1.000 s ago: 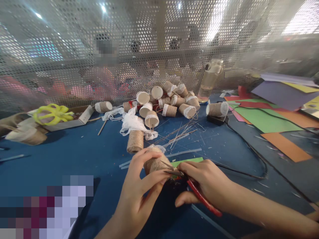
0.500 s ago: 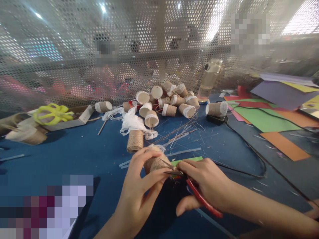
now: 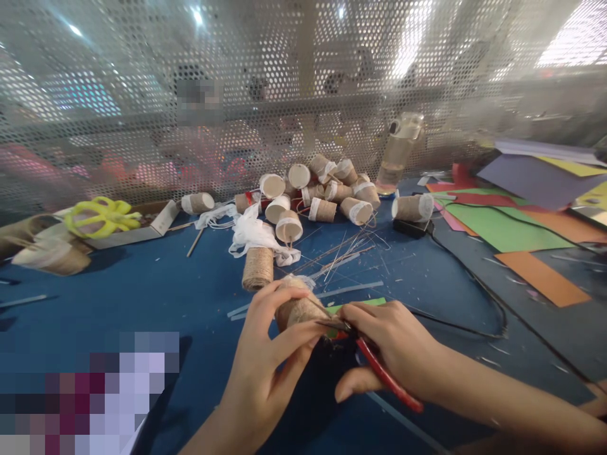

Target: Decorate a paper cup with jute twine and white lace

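My left hand (image 3: 263,344) is wrapped round a twine-covered cup (image 3: 305,308), tilted on its side with a bit of white lace at its far end. My right hand (image 3: 398,341) grips red-handled scissors (image 3: 386,378), thumb low and apart from the other fingers. The scissor blades lie against the near end of the cup, beside my left fingertips. What lies between the blades is too small to tell. Just beyond my left hand stands a roll of twine (image 3: 258,268), with bunched white lace (image 3: 252,235) on top.
Several twine-wrapped paper cups (image 3: 324,210) are heaped at the back, before a perforated metal screen (image 3: 303,82). A clear bottle (image 3: 397,155) stands right of them. Coloured paper (image 3: 507,227) and a black cord (image 3: 467,268) lie right; a yellow tape roll (image 3: 100,218) sits left.
The scissor blades, spread apart in the earlier frames, have come together at the near end of the cup. Both hands stay nearly in place.
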A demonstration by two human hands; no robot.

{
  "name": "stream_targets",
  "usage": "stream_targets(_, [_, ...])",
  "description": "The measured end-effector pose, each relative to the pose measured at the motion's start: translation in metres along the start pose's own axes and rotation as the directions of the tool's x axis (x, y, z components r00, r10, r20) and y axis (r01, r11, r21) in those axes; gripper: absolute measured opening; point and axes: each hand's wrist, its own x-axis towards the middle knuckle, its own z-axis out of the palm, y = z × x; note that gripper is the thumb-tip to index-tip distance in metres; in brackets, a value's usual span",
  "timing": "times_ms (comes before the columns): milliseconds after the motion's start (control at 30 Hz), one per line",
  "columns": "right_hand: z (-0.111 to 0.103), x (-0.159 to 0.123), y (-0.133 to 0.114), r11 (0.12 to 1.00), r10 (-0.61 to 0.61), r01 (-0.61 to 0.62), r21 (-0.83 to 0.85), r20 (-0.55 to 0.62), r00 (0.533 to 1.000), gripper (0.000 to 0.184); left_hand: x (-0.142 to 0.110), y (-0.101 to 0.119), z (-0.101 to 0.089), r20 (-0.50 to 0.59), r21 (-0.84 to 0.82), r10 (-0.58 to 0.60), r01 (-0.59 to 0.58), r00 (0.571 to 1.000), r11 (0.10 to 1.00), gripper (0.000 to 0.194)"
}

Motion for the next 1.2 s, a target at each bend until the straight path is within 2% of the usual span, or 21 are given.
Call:
stream_targets(100, [-0.009,0.001,0.007,0.999,0.044,-0.044,-0.015,-0.039,0.998,0.078,0.001,0.001,-0.002,0.010,-0.075,-0.082,0.083,0.997,0.994,0.038])
stream_targets(200, [-0.021,0.002,0.018,0.975,0.163,-0.173,-0.143,-0.077,0.984,0.076,0.003,0.003,-0.004,-0.011,-0.179,-0.198,0.193,0.980,0.965,0.033])
stream_targets(267, [-0.029,0.004,0.027,0.908,0.288,-0.309,-0.282,-0.114,0.951,0.080,0.005,0.005,-0.005,-0.020,-0.242,-0.256,0.244,0.966,0.939,0.030])
stream_targets(333, [-0.034,0.006,0.037,0.800,0.408,-0.432,-0.416,-0.151,0.900,0.083,0.006,0.006,-0.005,-0.012,-0.296,-0.302,0.285,0.953,0.912,0.028])
stream_targets(433, [-0.037,0.006,0.052,0.673,0.512,-0.488,-0.556,-0.126,0.850,0.063,0.007,0.007,-0.004,-0.008,-0.384,-0.400,0.366,0.916,0.847,0.024])
stream_targets(533, [-0.038,0.003,0.065,0.642,0.536,-0.476,-0.601,-0.092,0.839,0.045,0.006,0.007,-0.003,0.012,-0.421,-0.477,0.438,0.879,0.794,0.020])
stream_targets(600, [-0.038,0.002,0.069,0.681,0.454,-0.429,-0.594,-0.118,0.883,0.040,0.006,0.007,-0.004,0.035,-0.410,-0.518,0.485,0.855,0.772,0.021])
stream_targets(700, [-0.037,0.002,0.062,0.863,0.163,-0.231,-0.449,-0.185,0.969,0.027,0.005,0.005,-0.005,0.072,-0.400,-0.576,0.553,0.814,0.731,0.026])
stream_targets(767, [-0.032,0.003,0.048,0.975,-0.018,-0.028,-0.222,-0.200,0.980,0.021,0.004,0.004,-0.005,0.094,-0.396,-0.572,0.557,0.815,0.730,0.027])
stream_targets(800, [-0.029,0.004,0.040,0.991,-0.084,0.060,-0.117,-0.213,0.974,0.017,0.004,0.003,-0.005,0.098,-0.391,-0.560,0.549,0.823,0.739,0.027])
stream_targets(867, [-0.021,0.005,0.024,0.986,-0.147,0.159,0.042,-0.208,0.967,0.021,0.003,0.003,-0.003,0.082,-0.372,-0.523,0.513,0.848,0.774,0.024])
stream_targets(967, [-0.009,0.004,0.007,0.948,-0.219,0.266,0.176,-0.247,0.944,0.028,0.002,0.003,-0.001,0.066,-0.318,-0.413,0.412,0.908,0.854,0.020])
stream_targets(1033, [-0.004,0.004,0.002,0.931,-0.226,0.291,0.220,-0.281,0.933,0.024,0.003,0.004,0.001,0.061,-0.279,-0.352,0.354,0.934,0.893,0.021])
stream_targets(1200, [-0.001,0.003,0.000,0.917,-0.199,0.289,0.275,-0.313,0.929,0.007,0.004,0.006,0.001,0.066,-0.236,-0.273,0.281,0.960,0.930,0.019])
